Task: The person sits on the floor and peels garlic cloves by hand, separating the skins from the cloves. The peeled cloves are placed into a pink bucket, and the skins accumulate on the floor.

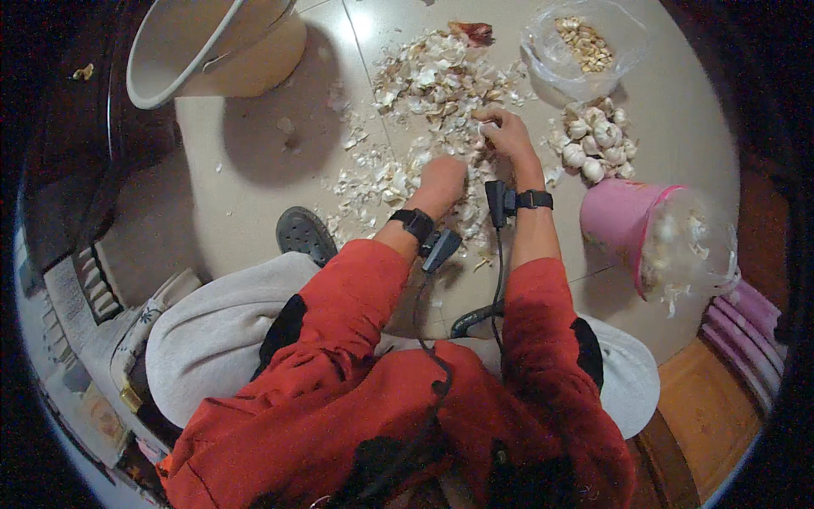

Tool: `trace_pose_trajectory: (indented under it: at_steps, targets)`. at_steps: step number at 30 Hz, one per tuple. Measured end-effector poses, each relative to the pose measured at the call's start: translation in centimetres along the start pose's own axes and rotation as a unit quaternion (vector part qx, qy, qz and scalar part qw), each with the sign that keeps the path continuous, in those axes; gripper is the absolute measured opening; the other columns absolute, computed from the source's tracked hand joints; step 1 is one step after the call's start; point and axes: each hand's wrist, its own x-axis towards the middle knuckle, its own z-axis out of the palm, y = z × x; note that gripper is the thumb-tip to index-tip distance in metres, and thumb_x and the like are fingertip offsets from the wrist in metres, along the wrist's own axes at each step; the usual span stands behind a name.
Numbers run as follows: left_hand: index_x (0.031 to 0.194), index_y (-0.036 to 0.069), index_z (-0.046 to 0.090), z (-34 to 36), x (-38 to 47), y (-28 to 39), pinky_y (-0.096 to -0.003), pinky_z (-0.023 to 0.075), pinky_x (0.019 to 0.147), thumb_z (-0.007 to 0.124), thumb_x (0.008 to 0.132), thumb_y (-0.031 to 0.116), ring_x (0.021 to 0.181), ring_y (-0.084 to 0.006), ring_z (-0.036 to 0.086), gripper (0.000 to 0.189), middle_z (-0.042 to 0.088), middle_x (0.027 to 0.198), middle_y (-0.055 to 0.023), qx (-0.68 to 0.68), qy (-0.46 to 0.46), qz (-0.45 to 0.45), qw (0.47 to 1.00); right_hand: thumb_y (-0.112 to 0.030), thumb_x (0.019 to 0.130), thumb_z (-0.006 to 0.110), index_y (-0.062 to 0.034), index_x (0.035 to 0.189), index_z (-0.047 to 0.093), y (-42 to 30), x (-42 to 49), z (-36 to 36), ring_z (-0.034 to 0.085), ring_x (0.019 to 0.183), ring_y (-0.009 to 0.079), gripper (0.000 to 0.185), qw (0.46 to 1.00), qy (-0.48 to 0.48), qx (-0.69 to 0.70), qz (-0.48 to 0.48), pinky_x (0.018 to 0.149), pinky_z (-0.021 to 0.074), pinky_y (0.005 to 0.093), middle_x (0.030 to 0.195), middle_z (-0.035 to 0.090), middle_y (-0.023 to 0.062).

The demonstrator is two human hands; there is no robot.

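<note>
My right hand (505,135) is over the garlic skins, its thumb and fingers closed on a small whitish piece of garlic (488,127). Lower and to the left, my left hand (443,180) is curled above the scattered skins; its fingertips are hidden, so I cannot tell whether it holds anything. A large heap of dry garlic skins (432,79) spreads over the tiled floor beyond and beneath both hands. Whole garlic bulbs (598,141) lie piled to the right of my right hand. Behind them, a clear plastic bag (540,60) stands open with peeled garlic cloves (585,44) inside.
A pink bin (610,213) lies on its side at the right, a clear bag with whitish contents at its mouth. A large beige bucket (273,60) is at the upper left. A dark clog (306,234) shows beside my knee. Cables run from the devices at my wrists.
</note>
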Motion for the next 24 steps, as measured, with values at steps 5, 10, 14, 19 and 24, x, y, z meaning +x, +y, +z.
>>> trace_pose_trajectory:
  at_steps: [5,10,14,19,24]
  targets:
    - [0.083,0.006,0.068,-0.3,-0.3,-0.1,-0.0445,0.0529,0.066,0.061,0.071,0.016,0.078,-0.0351,0.065,0.017,0.065,0.08,-0.0182,-0.004,0.001,0.007,1.0,-0.007,0.073,0.069,-0.003,0.098,0.066,-2.8,-0.7,-2.9,0.059,0.076,0.0132,0.026,0.992,0.058,0.109,-0.003,0.065,0.0487,0.0257,0.087,0.065,0.0043]
    - [0.084,0.006,0.068,-1.5,0.1,-0.7,-0.0433,0.0528,0.064,0.063,0.067,0.02,0.076,-0.0362,0.064,0.023,0.065,0.082,-0.0184,-0.039,-0.049,-0.026,0.998,-0.012,0.073,0.074,-0.0025,0.101,0.064,-4.5,-1.1,-3.7,0.059,0.077,0.012,0.031,0.962,0.016,0.27,-0.03,0.064,0.0501,0.0249,0.087,0.064,0.0035]
    - [0.078,0.003,0.063,-4.3,1.0,-2.4,-0.0333,0.0502,0.057,0.062,0.072,0.023,0.061,-0.0229,0.062,0.021,0.063,0.07,-0.0088,-0.369,-0.051,-0.054,0.926,-0.01,0.076,0.071,-0.0027,0.094,0.065,-4.9,-1.5,-3.4,0.059,0.072,0.0107,0.02,0.985,-0.026,0.161,-0.052,0.06,0.0476,0.0235,0.081,0.063,0.0032]
    - [0.079,0.007,0.059,-7.2,1.1,-3.7,-0.0225,0.0426,0.05,0.061,0.083,0.017,0.057,-0.01,0.052,0.011,0.055,0.067,-0.0013,-0.824,-0.048,-0.003,0.565,-0.008,0.079,0.068,-0.0029,0.09,0.064,-5.8,-1.7,-2.1,0.057,0.068,0.0089,0.013,0.99,-0.041,0.118,-0.064,0.06,0.0448,0.0223,0.077,0.063,0.0017]
    - [0.091,0.004,0.063,-8.3,1.5,-3.0,-0.0193,0.0437,0.052,0.064,0.086,0.013,0.063,-0.0072,0.054,0.011,0.058,0.076,0.0001,-0.775,0.061,-0.035,0.628,-0.01,0.081,0.066,-0.0034,0.087,0.064,-6.5,-1.6,-1.1,0.057,0.064,0.0083,0.009,0.987,-0.087,0.103,-0.086,0.056,0.0436,0.0213,0.073,0.062,0.0008]
